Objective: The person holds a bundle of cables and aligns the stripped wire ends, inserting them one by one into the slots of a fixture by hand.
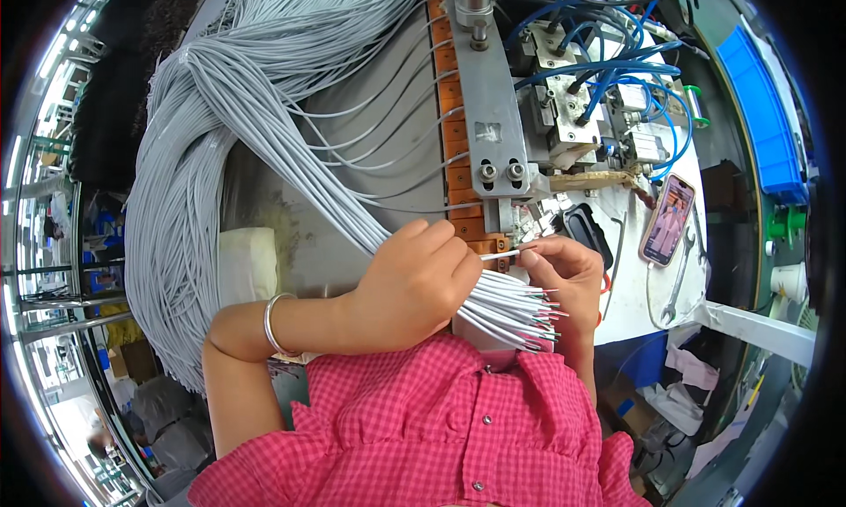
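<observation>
Nearest me, below my hands, is my pink checked shirt (476,419). Just beyond it, the ends of the grey cable bundle (502,306) fan out to the right, red and green inner wires showing at the tips. My left hand (419,273) is curled over this bundle. My right hand (564,273) pinches the tip of a single cable (499,256) between thumb and fingers, apart from the rest, just beside the near end of the orange block row (454,141).

I judge the step in hand to be singling out one cable end; the next move appears to call for a firm pinch and careful alignment with the blocks.

The grey metal surface (330,251) lies left of the blocks, stained in one patch. On the white worktop (630,309) to the right rest a phone (670,220) and a wrench (679,278). Farther off stand a steel plate (489,93) and blue air hoses (599,70). A blue bin (762,110) is far right; shelving (53,300) lines the left of the room.
</observation>
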Motion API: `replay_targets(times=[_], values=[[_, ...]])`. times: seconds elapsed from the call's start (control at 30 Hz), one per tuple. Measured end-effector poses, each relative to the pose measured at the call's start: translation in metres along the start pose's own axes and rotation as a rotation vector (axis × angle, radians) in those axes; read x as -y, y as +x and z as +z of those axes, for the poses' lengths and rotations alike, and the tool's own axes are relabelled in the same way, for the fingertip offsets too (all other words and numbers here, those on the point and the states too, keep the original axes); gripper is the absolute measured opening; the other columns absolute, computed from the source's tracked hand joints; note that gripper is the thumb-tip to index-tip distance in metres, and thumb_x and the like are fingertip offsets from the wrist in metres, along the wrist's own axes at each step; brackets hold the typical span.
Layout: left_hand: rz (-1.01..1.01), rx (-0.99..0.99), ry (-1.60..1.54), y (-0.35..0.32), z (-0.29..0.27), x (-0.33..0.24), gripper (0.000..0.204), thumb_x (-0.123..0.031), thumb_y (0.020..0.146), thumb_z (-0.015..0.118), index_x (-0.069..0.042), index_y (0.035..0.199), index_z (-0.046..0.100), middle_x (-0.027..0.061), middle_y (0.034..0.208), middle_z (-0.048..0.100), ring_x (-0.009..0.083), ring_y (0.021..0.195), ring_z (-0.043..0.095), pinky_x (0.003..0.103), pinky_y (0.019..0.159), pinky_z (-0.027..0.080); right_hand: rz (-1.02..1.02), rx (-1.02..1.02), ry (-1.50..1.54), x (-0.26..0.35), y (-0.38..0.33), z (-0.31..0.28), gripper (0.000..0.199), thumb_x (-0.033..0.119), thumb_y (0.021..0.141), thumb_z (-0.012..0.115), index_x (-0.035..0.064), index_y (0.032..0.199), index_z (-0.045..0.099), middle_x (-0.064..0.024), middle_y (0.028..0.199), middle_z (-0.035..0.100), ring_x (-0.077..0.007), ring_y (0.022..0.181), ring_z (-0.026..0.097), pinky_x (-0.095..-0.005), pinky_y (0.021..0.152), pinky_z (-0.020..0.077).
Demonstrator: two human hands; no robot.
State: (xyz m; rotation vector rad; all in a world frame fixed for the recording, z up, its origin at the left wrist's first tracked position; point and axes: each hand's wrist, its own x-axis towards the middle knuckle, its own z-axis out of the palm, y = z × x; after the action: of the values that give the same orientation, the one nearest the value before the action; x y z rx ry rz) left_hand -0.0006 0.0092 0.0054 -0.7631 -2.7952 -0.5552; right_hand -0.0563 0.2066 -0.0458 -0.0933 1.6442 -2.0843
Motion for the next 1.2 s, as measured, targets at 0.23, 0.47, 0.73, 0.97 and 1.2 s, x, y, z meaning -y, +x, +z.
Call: replay_targets(times=[0.23, 0.47, 0.73, 0.97, 1.2], values=[[-0.015, 0.034, -0.034, 0.001, -0.004, 0.0, 0.029, -0.011, 0.054, 0.066, -0.001, 0.08, 0.057, 0.0056, 0.066, 0.045, 0.0219, 0.065, 0.045, 0.034, 0.056, 0.034, 0.082, 0.308, 0.192, 0.003, 0.003, -0.006, 0.006, -0.004, 0.076, 0.067, -0.0037, 0.081, 0.064, -0.0062, 0.075, 0.063, -0.0077, 0.061, 0.055, -0.0186, 0.055, 0.0407], [-0.008, 0.032, -0.001, 0.002, 0.001, 0.0, 0.028, -0.009, 0.054, 0.065, -0.002, 0.08, 0.056, 0.0058, 0.067, 0.045, 0.0226, 0.067, 0.046, 0.033, 0.059, 0.035, 0.03, 0.077, -0.017, 0.001, 0.002, -0.006, 0.008, -0.002, 0.076, 0.069, -0.0031, 0.081, 0.063, -0.002, 0.067, 0.061, -0.0031, 0.054, 0.05, -0.0173, 0.046, 0.0363], [0.037, -0.043, -0.017, 0.003, 0.0, 0.002, 0.025, -0.007, 0.055, 0.061, -0.002, 0.079, 0.055, 0.0063, 0.069, 0.046, 0.0227, 0.071, 0.048, 0.034, 0.065, 0.037, 0.083, -0.008, -0.109, -0.008, 0.011, -0.004, 0.009, 0.002, 0.082, 0.062, -0.0004, 0.075, 0.057, -0.0036, 0.066, 0.057, -0.0032, 0.05, 0.045, -0.0168, 0.044, 0.0307], [-0.001, 0.083, 0.04, 0.001, 0.001, 0.001, 0.025, -0.008, 0.057, 0.061, -0.001, 0.08, 0.056, 0.0066, 0.068, 0.046, 0.0231, 0.069, 0.047, 0.035, 0.064, 0.037, 0.213, 0.245, -0.022, -0.005, 0.017, -0.014, 0.009, 0.006, 0.086, 0.06, -0.0006, 0.083, 0.055, 0.0032, 0.064, 0.051, -0.0014, 0.056, 0.045, -0.0168, 0.048, 0.0314], [0.025, -0.011, 0.038, 0.003, 0.002, 0.003, 0.028, -0.009, 0.056, 0.064, -0.001, 0.082, 0.057, 0.0063, 0.067, 0.045, 0.0218, 0.066, 0.047, 0.033, 0.058, 0.035, 0.087, 0.073, -0.044, -0.006, 0.007, -0.012, 0.009, 0.0, 0.083, 0.06, -0.0028, 0.092, 0.059, 0.0017, 0.069, 0.054, -0.003, 0.062, 0.049, -0.0169, 0.057, 0.0387]])
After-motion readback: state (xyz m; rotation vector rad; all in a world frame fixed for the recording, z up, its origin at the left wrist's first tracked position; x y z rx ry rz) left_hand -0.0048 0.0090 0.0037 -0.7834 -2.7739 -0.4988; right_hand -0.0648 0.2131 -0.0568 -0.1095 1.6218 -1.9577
